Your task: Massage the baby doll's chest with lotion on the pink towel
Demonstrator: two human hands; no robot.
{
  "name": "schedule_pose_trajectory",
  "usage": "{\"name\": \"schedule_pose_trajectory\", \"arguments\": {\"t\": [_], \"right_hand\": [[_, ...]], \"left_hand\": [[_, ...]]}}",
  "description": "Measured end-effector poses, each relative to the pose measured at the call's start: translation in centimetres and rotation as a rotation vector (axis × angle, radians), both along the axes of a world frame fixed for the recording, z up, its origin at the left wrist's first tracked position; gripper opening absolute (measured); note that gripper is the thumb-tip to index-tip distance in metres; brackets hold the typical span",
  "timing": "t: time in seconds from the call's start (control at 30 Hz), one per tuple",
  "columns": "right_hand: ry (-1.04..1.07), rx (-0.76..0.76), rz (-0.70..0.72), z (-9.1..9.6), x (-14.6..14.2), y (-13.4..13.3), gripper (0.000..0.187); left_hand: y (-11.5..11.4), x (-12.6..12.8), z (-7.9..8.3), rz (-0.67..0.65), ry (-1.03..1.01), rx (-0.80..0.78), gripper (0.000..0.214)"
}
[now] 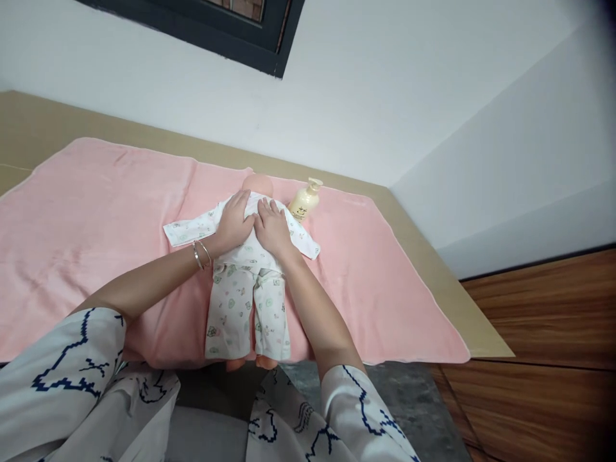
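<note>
A: What's hard to make out on the doll [248,256]?
B: Much of its shirt [250,247] lies under the two hands, and the trouser hems cover part of its feet [266,362]. Its head [258,184] shows only as a smooth dome, so I can't tell whether it lies face up or face down.
A: And the hands?
B: Both open, fingers extended, resting on the upper shirt: the left hand [234,221] towards its 11 o'clock, the right hand [272,228] towards its 1 o'clock.
A: Which way does the doll point?
B: Its long axis runs nearly 12 to 6, head at 12, feet at 6 by the near edge of the pink blanket [380,282] it lies on. One sleeve points between 8 and 9, the other about 4.
A: Anything close by?
B: A pump bottle [306,199] at 1 o'clock from the shirt, just beyond the 4 o'clock sleeve; its label is too small to read. The dark window frame [231,38], towards 12, is cut off above.
</note>
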State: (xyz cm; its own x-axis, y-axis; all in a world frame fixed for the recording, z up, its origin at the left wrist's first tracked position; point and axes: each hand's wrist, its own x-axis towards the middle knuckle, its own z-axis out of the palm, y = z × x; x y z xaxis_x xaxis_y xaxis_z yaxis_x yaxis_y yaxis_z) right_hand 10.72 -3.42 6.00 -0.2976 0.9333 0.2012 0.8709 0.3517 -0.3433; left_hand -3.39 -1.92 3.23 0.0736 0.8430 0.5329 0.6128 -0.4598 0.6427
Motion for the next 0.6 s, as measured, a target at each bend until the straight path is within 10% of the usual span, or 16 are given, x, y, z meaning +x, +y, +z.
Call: {"name": "schedule_pose_trajectory", "arguments": {"t": [0.27,0.6], "right_hand": [[0.257,0.260,-0.075,3.2,4.2,1.7,0.060],[0.169,0.250,-0.196,2.1,9.1,5.7,0.065]], "left_hand": [[3.7,6.6,5.8,-0.205,-0.531,-0.336,0.051],[8.3,11.2,8.9,-0.484,-0.895,-0.713,0.098]]}}
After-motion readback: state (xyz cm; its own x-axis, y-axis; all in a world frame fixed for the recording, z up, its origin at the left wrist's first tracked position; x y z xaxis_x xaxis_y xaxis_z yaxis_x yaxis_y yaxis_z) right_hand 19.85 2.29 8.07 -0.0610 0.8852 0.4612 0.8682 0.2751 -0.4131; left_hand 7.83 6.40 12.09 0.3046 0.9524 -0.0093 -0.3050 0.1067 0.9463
